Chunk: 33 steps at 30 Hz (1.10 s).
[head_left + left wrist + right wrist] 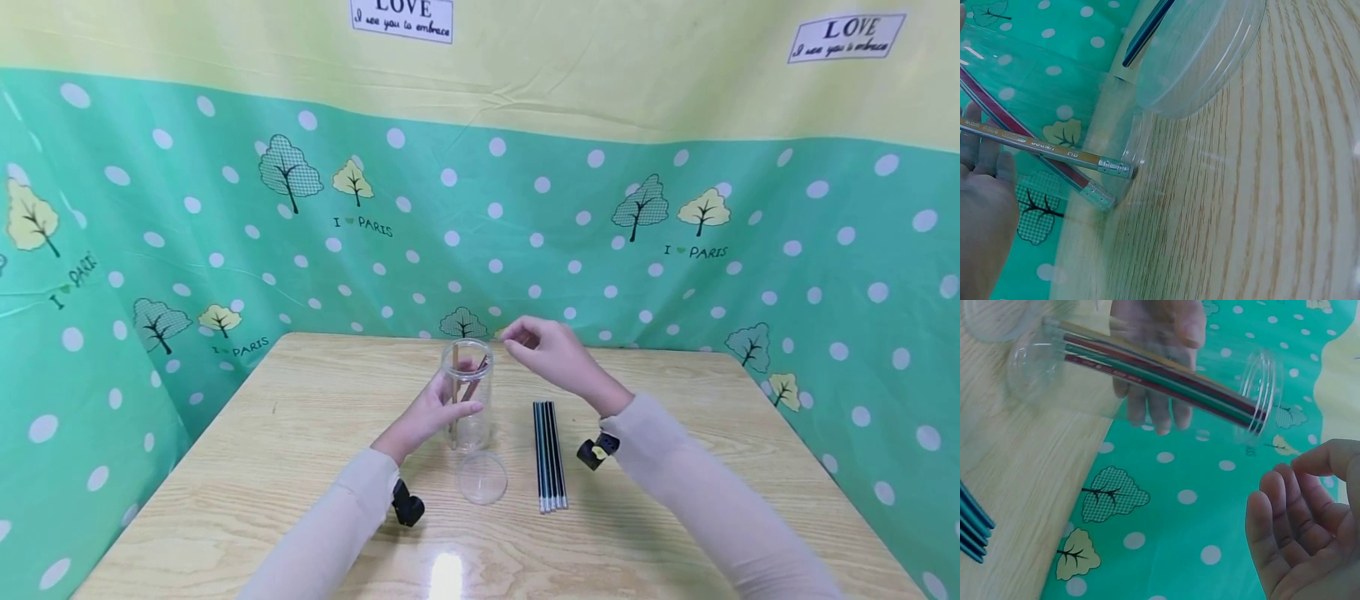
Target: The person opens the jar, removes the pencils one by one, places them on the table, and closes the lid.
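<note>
Head view: the left hand (431,412) is wrapped round the clear jar (472,428), thumb across the near side, fingers behind it. The right hand (553,350) is raised just beside the jar's mouth; its fingers are loosely bent, thumb tip near the forefinger, with nothing in its grasp. The jar is upright and uncapped over the table (315,467). Inside it lean several pencils, among them a gold pencil (1041,148) and a dark red pencil (1063,169), their capped ends down near the base; the exact count is hard to tell. Just in front of the jar, the round clear lid (482,478) lies on the table. Right of it is a neat row of dark pencils (551,457), silver ends toward the person. Beyond the table hangs a green, white-dotted curtain (465,208) with printed trees and a yellow upper band.
</note>
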{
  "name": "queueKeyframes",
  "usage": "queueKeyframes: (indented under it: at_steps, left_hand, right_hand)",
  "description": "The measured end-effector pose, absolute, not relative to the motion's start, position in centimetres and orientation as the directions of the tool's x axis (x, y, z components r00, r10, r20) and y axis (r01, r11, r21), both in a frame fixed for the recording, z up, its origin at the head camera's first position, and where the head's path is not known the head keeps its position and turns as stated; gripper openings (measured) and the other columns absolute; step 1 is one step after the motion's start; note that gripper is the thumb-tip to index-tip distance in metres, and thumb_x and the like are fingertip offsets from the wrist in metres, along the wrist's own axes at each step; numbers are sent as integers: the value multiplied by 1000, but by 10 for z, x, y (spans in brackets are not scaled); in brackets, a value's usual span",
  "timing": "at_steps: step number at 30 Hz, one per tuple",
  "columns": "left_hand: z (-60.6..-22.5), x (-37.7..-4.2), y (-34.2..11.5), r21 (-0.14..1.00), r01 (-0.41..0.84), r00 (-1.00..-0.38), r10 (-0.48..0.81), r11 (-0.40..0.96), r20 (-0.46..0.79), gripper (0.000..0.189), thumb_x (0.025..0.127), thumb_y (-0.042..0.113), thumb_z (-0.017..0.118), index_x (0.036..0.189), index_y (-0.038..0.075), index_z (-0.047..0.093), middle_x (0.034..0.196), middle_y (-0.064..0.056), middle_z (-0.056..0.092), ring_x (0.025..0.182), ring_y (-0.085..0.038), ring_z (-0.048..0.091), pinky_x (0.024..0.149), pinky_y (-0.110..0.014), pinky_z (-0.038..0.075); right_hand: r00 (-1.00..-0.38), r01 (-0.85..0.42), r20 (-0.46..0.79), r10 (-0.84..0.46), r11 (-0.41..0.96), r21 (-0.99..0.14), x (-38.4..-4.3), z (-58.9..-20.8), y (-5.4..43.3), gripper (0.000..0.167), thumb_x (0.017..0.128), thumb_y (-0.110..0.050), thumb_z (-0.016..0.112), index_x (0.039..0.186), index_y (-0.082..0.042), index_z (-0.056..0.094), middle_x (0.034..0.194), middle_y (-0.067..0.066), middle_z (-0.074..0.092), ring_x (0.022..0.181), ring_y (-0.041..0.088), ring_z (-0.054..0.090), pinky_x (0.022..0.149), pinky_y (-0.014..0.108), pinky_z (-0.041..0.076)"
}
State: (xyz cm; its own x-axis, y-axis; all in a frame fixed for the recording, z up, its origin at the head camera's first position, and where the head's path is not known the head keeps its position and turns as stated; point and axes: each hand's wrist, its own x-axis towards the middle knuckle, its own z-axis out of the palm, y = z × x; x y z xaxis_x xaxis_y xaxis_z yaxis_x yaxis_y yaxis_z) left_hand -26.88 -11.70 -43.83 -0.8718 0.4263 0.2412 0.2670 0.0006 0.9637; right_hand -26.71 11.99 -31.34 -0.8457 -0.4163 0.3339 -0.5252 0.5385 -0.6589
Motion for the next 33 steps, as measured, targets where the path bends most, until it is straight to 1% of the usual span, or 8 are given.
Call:
queueKeyframes:
  at_steps: [6,10,16,19,23,26,29,33]
  left_hand:
    - [-437,-268,-117,965,264,-868,435,-1,238,76,93,9,72,154,12,28,159,-11,35,147,-30,26,119,-57,12]
    - [-436,-269,-117,964,267,-867,438,6,237,76,93,12,72,155,12,27,158,-9,36,147,-30,25,119,-58,13]
    - [-436,-269,-117,964,264,-865,446,11,232,76,94,13,71,155,13,26,159,-9,34,147,-30,25,118,-59,13]
    - [-437,-269,-118,965,261,-866,446,18,226,77,94,13,71,156,12,25,158,-7,36,147,-30,25,118,-59,14]
    - [-437,-269,-118,966,259,-867,445,20,224,78,94,15,72,156,12,26,156,-5,39,146,-31,27,117,-60,14]
    - [-437,-269,-118,966,259,-867,444,17,225,77,94,16,73,155,15,27,156,-5,39,146,-30,27,117,-61,14]
    - [-437,-268,-118,967,254,-867,445,10,223,75,94,16,73,154,17,29,157,-5,38,147,-31,27,117,-61,14]
    - [-437,-267,-118,969,245,-868,446,1,219,74,94,17,73,154,17,29,158,-5,36,147,-32,27,116,-62,18]
  right_hand:
    - [-818,-565,351,-456,520,-641,-266,-308,108,12,98,-15,64,106,-10,71,92,-1,69,79,15,62,70,31,55]
    - [-801,-588,362,-477,510,-628,-269,-307,99,12,97,-15,64,105,-11,71,92,-3,68,78,16,62,68,30,55]
    - [-782,-609,361,-508,498,-617,-272,-306,88,13,95,-12,65,105,-9,72,89,-2,67,72,18,61,63,30,54]
    - [-775,-616,358,-521,499,-609,-274,-306,84,13,95,-13,66,105,-9,72,89,-3,67,73,16,62,66,28,55]
    - [-778,-609,337,-530,506,-611,-278,-307,79,14,94,-13,66,106,-8,72,91,-2,66,76,19,63,68,27,55]
    - [-789,-592,313,-528,516,-619,-281,-307,75,14,94,-13,68,106,-8,72,92,0,66,78,22,63,68,28,55]
    - [-799,-576,290,-526,534,-618,-283,-306,72,15,94,-16,69,106,-9,73,93,0,65,78,20,63,68,27,55]
    - [-811,-561,264,-522,564,-606,-285,-307,69,16,93,-18,70,107,-11,73,94,0,63,80,16,60,66,27,53]
